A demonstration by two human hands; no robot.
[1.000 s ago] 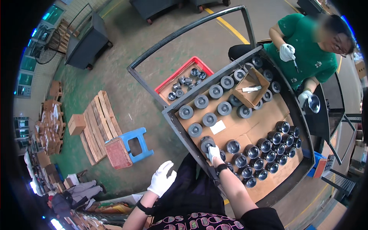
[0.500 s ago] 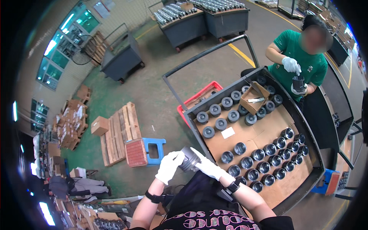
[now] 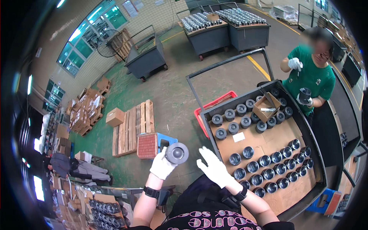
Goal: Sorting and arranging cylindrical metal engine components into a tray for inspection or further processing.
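Note:
My left hand [image 3: 163, 165], in a white glove, grips a dark grey engine piston [image 3: 177, 153] by its side, its round crown with a shallow bowl facing up. To the right of it and apart from the piston, my right hand [image 3: 212, 167] is also gloved, its fingers stretched out and holding nothing. Beside my right arm is a dark metal cart [image 3: 264, 211] lined with cardboard. Grey pistons [image 3: 233, 127] stand crown-up in its far part, and several shiny pistons [image 3: 256, 179] stand with their hollow ends up in its near part.
Inside the cart lie an open cardboard box [image 3: 264, 111] and a white paper [image 3: 238, 137]. A person in green [image 3: 306, 76] across the cart holds another piston. A red crate [image 3: 205, 124], a blue stool [image 3: 167, 140] and a wooden pallet [image 3: 132, 126] stand on the floor.
My right hand has let go of the piston and moved away from it. The left hand has turned the piston so that its crown faces up. The view has shifted somewhat.

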